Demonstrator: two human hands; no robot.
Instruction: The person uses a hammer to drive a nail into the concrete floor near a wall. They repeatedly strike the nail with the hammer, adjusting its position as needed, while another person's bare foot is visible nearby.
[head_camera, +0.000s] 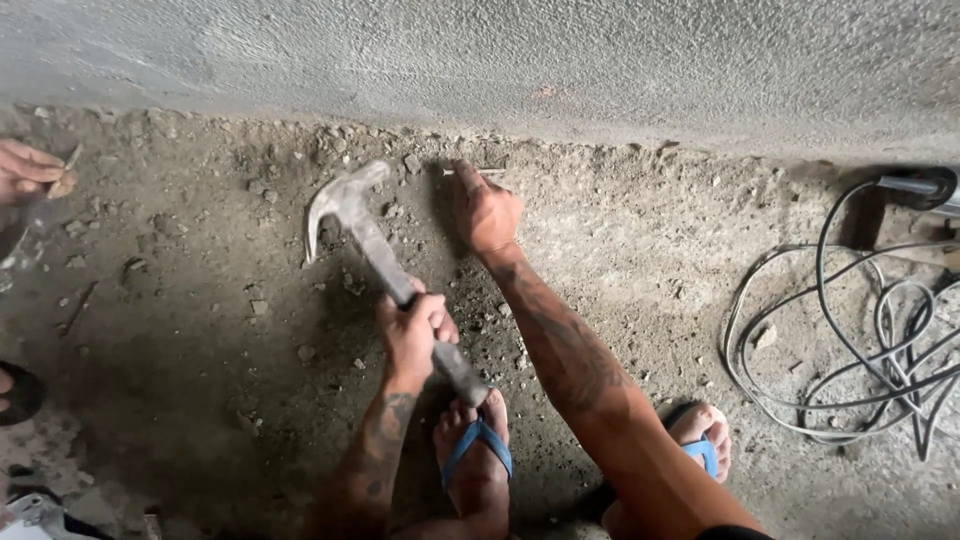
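My left hand (412, 332) grips the handle of a worn claw hammer (352, 205), whose head is raised above the dirt floor, left of the nail. My right hand (485, 212) reaches forward to the foot of the grey concrete wall (500, 60). It pinches a thin nail (478, 171) that lies roughly level against the rubble there. The hammer head hangs about a hand's width left of the nail and is not touching it.
Rubble and small stones line the wall's base. A tangle of grey and black cable (850, 340) lies at the right, near a tool (925, 188). My feet in blue flip-flops (478, 445) stand below. Another person's hand (28, 170) holds a small object at the left edge.
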